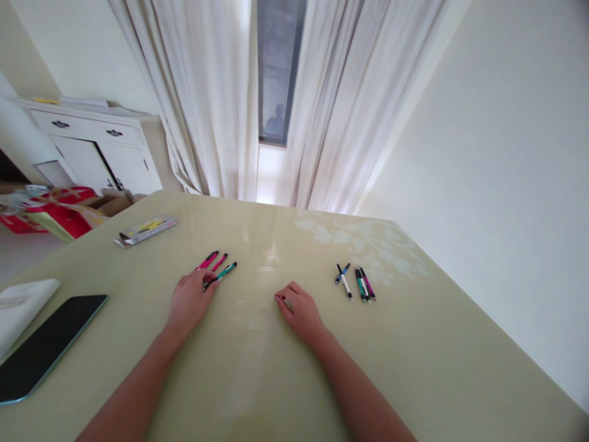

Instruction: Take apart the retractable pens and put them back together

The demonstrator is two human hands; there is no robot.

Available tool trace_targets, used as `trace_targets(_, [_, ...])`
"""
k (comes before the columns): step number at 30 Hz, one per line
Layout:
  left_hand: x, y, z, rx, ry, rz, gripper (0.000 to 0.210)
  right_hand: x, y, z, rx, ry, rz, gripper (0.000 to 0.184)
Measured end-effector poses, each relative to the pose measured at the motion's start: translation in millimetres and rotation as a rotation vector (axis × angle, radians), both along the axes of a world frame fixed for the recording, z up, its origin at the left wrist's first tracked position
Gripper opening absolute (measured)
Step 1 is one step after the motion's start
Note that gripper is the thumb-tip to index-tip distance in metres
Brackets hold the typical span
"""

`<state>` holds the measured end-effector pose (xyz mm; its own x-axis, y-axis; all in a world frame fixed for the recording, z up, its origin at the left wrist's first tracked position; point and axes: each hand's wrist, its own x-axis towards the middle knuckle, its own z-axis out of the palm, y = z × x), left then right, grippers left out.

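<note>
My left hand (192, 296) pinches a teal pen (226, 271) with black ends, tilted up to the right. Just beyond that hand lie two pink pens, a left one (208, 260) and a right one (219, 262), partly hidden by my fingers. My right hand (298, 309) rests over the middle of the table, fingers curled together with nothing visible in them. To its right, a white pen (344, 282) crosses a blue pen (343, 273). Beside them several pens lie side by side, among them a teal one (359, 285) and a purple one (368, 285).
The pale green table (257, 368) has a leaf pattern at the far right. An opened pen box (146, 230) lies at the far left. A dark tablet (50, 344) and a white object (23, 304) are at the left edge. Red bags (59, 215) stand beyond the table.
</note>
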<state>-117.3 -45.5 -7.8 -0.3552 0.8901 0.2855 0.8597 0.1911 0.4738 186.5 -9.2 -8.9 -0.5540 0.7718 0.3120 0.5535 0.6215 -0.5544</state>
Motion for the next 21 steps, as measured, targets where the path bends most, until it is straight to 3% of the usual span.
trace_targets(3, [14, -1, 7.1, 0.105, -0.076, -0.092, 0.018, -1, -1, 2.6, 0.016, 0.052, -0.035, 0.024])
trace_targets(6, [39, -6, 12.4, 0.120, -0.231, -0.319, 0.022, -3, -3, 5.7, 0.092, 0.096, -0.065, 0.051])
trace_targets(7, [49, -9, 12.9, 0.104, -0.273, -0.393, 0.024, -4, -4, 6.3, 0.121, 0.084, -0.062, 0.053])
trace_targets(10, [73, -16, 10.8, 0.102, -0.351, -0.535, 0.028, -6, -5, 5.7, 0.152, -0.072, -0.007, 0.030])
trace_targets(18, [74, -17, 3.7, 0.068, -0.340, -0.561, 0.031, -12, -11, 8.8, 0.120, -0.371, -0.044, 0.036])
trace_targets(21, [73, -18, 4.4, 0.013, -0.307, -0.510, 0.049, -13, -13, 11.1, 0.143, -0.392, -0.041, 0.035])
